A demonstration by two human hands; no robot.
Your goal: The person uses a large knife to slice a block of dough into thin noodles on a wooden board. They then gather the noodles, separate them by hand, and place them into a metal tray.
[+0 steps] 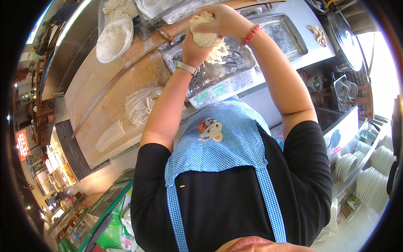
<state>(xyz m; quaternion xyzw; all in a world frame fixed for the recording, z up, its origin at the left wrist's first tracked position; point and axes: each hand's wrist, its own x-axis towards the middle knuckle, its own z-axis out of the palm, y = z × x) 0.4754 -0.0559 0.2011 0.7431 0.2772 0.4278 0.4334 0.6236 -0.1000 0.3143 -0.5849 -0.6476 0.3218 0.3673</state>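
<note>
Both hands are together over a floured metal tray at the top middle of the head view. My left hand, with a pale band at its wrist, holds a lump of pale dough from below. My right hand, wearing a red bead bracelet, closes over the dough from above. Small pale dough pieces lie in the tray beneath. To the left, a coil of flour-dusted noodles and a flat strip of dough rest on the wooden board.
A white bowl of flour stands at the board's far side, beside a container of noodles. A long rolling pin crosses the board. At the right are another metal tray, a cloth, a large lidded pot and stacked plates.
</note>
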